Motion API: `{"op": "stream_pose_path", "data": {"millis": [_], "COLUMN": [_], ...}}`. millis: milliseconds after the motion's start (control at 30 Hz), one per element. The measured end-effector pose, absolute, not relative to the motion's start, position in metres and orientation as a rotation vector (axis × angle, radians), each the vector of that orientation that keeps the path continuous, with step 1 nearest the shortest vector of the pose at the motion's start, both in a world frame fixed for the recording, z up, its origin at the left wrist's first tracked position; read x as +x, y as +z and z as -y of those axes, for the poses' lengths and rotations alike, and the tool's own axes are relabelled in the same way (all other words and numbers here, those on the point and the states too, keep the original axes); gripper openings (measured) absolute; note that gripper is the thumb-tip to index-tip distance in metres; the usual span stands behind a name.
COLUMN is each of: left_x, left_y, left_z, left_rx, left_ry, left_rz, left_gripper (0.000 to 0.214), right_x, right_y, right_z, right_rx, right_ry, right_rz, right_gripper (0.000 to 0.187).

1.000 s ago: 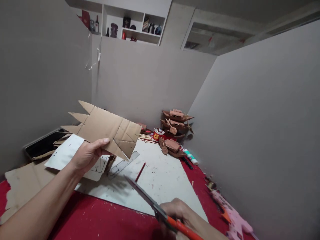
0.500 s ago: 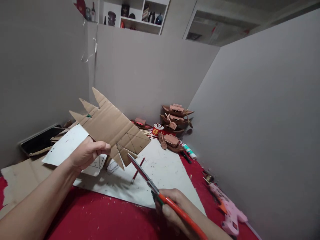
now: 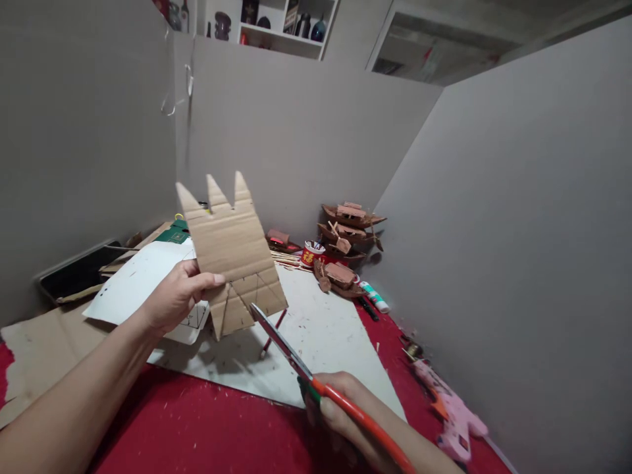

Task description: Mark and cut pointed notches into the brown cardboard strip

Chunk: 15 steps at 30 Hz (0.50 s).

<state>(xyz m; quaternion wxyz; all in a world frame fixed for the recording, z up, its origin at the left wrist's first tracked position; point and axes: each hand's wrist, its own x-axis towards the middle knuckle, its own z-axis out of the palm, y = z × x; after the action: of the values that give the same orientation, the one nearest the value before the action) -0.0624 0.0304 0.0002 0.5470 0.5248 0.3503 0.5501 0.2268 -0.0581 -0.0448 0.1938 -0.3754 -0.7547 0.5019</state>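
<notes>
My left hand [image 3: 180,293] pinches the left edge of a brown cardboard piece [image 3: 232,243], thumb on its front face. Three pointed spikes rise from the cardboard's top edge, and pencilled zigzag lines run along its lower part. In my right hand [image 3: 340,408] is a pair of scissors [image 3: 291,355] with orange-red handles. Their blade tips lie at the lower edge of the cardboard, near a drawn line; the blades look nearly closed. Behind the cardboard, a pencil [image 3: 272,336] rests on a white sheet [image 3: 326,342], partly hidden.
Brown model boats [image 3: 345,230] are stacked at the back right, beside a red-and-white cup [image 3: 312,253]. A glue tube [image 3: 374,297] and a pink glue gun [image 3: 454,411] lie along the right. White paper [image 3: 138,276] and a black tray [image 3: 74,276] are at left.
My left hand has turned the cardboard more upright, so its spikes now point up instead of up-left. The scissors have barely moved. A green box behind has come into view.
</notes>
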Motion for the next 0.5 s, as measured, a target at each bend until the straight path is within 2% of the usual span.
{"op": "stream_pose_path", "data": {"millis": [100, 333, 500], "left_x": [-0.062, -0.059, -0.055], "left_y": [-0.001, -0.006, -0.004], "left_z": [-0.032, -0.027, -0.023], "left_rx": [1.233, 1.397, 1.365], "left_ry": [1.232, 1.241, 1.239], "left_rz": [-0.793, -0.861, -0.885], "left_gripper": [0.026, 0.026, 0.031], "right_x": [0.228, 0.226, 0.22], "right_y": [-0.048, -0.055, -0.05], "right_z": [0.059, 0.06, 0.059], "right_rx": [-1.066, -1.123, -1.178], "right_ry": [1.41, 1.441, 1.313], "right_rz": [2.119, 2.064, 2.136], "right_gripper": [0.058, 0.06, 0.06]}}
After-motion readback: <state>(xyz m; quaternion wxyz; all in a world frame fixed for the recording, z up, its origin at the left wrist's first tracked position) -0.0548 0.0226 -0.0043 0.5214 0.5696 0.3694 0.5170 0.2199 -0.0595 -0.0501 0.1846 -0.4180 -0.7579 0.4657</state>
